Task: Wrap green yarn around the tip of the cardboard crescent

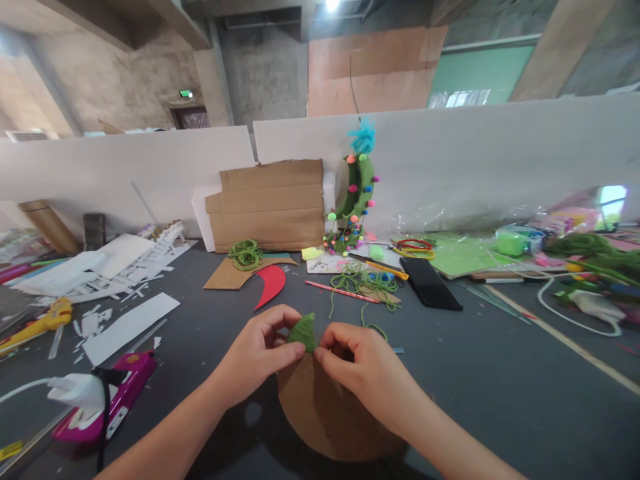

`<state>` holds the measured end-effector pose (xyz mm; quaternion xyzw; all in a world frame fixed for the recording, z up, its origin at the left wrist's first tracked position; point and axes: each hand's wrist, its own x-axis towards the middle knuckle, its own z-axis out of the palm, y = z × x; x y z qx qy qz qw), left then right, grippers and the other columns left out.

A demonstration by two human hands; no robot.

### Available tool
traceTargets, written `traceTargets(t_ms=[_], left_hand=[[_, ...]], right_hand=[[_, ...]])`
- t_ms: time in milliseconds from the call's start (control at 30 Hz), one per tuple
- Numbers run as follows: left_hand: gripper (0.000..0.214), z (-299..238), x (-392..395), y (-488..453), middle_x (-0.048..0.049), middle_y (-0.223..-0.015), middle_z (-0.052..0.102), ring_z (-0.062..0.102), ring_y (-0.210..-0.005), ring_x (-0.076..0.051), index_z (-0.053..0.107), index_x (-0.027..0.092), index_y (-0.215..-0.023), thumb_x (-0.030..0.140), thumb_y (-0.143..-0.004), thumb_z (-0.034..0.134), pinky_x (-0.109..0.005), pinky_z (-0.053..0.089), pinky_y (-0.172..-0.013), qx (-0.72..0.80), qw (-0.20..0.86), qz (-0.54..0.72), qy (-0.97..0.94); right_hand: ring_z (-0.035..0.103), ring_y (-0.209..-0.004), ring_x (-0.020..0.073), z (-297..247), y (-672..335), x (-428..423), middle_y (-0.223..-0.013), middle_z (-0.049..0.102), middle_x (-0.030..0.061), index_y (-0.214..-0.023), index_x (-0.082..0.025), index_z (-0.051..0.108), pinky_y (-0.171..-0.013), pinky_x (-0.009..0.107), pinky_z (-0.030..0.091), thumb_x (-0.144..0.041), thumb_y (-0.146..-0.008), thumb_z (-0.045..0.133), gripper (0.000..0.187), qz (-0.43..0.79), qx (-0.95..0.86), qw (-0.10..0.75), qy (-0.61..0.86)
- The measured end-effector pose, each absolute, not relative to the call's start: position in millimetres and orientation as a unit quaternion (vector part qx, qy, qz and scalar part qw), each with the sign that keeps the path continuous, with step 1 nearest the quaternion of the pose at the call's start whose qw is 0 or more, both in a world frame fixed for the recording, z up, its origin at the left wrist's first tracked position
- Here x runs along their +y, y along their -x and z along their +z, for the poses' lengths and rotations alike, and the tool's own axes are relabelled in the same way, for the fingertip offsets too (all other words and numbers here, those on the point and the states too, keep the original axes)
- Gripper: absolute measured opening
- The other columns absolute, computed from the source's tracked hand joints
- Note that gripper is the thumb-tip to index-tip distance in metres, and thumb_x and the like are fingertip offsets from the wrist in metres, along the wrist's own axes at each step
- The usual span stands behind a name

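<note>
Pinching soft-looking green covering (303,332) between left fingers (294,351), with right fingers (329,363) narrow alongside, any hold unclear. Probably light, stiff but creasable brown cardboard (330,420); best held by rim.

One head-worn camera gives the only view, looking forward and down across the worktop (480,373) from the person's own side. Nearest the lens, the forearms enter from seven and five o'clock, bringing the left hand (260,343) and right hand (367,363) close, just below centre. The wide view spans from the power strip (127,393) at eight to green yarn (580,247) at three, with a white partition (450,160) farther off towards twelve.
</note>
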<state>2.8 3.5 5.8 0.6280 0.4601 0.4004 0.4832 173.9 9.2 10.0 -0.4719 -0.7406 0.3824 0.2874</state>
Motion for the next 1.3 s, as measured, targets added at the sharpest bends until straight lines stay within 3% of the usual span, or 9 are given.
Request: traceTargets(t_ms=[133,233,367,500,733,1033,1167,1300], left_hand=[[0.010,5.2,3.2,-3.5,0.0052,-0.069,0.048,0.039,-0.055,-0.007,0.056,0.018,-0.079,0.018,-0.069,0.057,-0.019,0.032,-0.051,0.499,0.442,0.387,-0.637],[0.013,5.5,3.5,-2.4,0.0040,-0.071,0.051,0.041,-0.055,-0.008,0.058,0.017,-0.083,0.021,-0.070,0.058,-0.019,0.035,-0.053,0.498,0.444,0.385,-0.637],[0.021,7.1,4.2,1.8,-0.0004,-0.083,0.059,0.052,-0.070,-0.012,0.062,0.018,-0.090,0.029,-0.073,0.060,-0.021,0.042,-0.061,0.455,0.507,0.393,-0.618],[0.029,7.0,6.4,4.6,-0.0023,-0.085,0.062,0.056,-0.069,-0.011,0.061,0.020,-0.101,0.038,-0.080,0.053,-0.019,0.044,-0.055,0.445,0.578,0.398,-0.557],[0.023,2.3,15.4,5.1,0.0026,-0.060,0.054,0.053,-0.050,-0.010,0.053,0.015,-0.066,0.033,-0.080,0.051,-0.018,0.042,-0.041,0.476,0.521,0.482,-0.519],[0.017,0.0,13.7,3.8,0.0026,-0.055,0.057,0.053,-0.049,-0.008,0.057,0.013,-0.066,0.028,-0.072,0.062,-0.020,0.045,-0.052,0.492,0.537,0.467,-0.502],[0.022,-0.6,14.0,4.2,0.0060,-0.053,0.049,0.043,-0.042,-0.005,0.047,0.016,-0.062,0.030,-0.078,0.051,-0.016,0.032,-0.039,0.495,0.526,0.466,-0.511],[0.035,-3.1,14.8,3.5,0.0081,-0.044,0.036,0.032,-0.035,-0.004,0.035,0.017,-0.053,0.035,-0.083,0.041,-0.015,0.026,-0.037,0.526,0.471,0.451,-0.546]], right_hand=[[0.040,-0.048,0.0099,10.4,-172.2,8.1,-0.049,0.042,-0.0055,-0.057,-0.019,0.048,-0.045,0.021,0.027,-0.020,-0.073,0.048,0.015,0.387,-0.742,0.285,0.468],[0.039,-0.048,0.0098,10.3,-172.0,8.0,-0.049,0.042,-0.0056,-0.057,-0.019,0.047,-0.045,0.021,0.027,-0.020,-0.073,0.049,0.016,0.391,-0.739,0.287,0.468],[0.039,-0.049,0.0097,8.4,-174.3,10.8,-0.050,0.042,-0.0058,-0.058,-0.019,0.048,-0.045,0.021,0.027,-0.021,-0.073,0.049,0.015,0.395,-0.736,0.290,0.467],[0.040,-0.050,0.0096,7.2,-177.2,14.6,-0.052,0.043,-0.0057,-0.059,-0.019,0.047,-0.047,0.020,0.029,-0.023,-0.074,0.049,0.015,0.392,-0.734,0.302,0.465],[0.039,-0.052,0.0099,12.5,-181.1,18.0,-0.053,0.043,-0.0054,-0.059,-0.019,0.046,-0.049,0.021,0.029,-0.025,-0.076,0.049,0.018,0.361,-0.732,0.334,0.471],[0.038,-0.053,0.0097,10.1,-181.3,21.2,-0.054,0.043,-0.0055,-0.060,-0.019,0.047,-0.050,0.021,0.029,-0.026,-0.076,0.049,0.018,0.362,-0.733,0.331,0.472],[0.038,-0.053,0.0097,10.6,-180.4,20.9,-0.054,0.042,-0.0056,-0.060,-0.019,0.047,-0.050,0.021,0.029,-0.026,-0.076,0.049,0.018,0.367,-0.731,0.330,0.470],[0.039,-0.053,0.0098,11.8,-180.0,20.3,-0.054,0.043,-0.0053,-0.060,-0.018,0.047,-0.050,0.021,0.029,-0.026,-0.076,0.049,0.018,0.373,-0.731,0.327,0.468]])
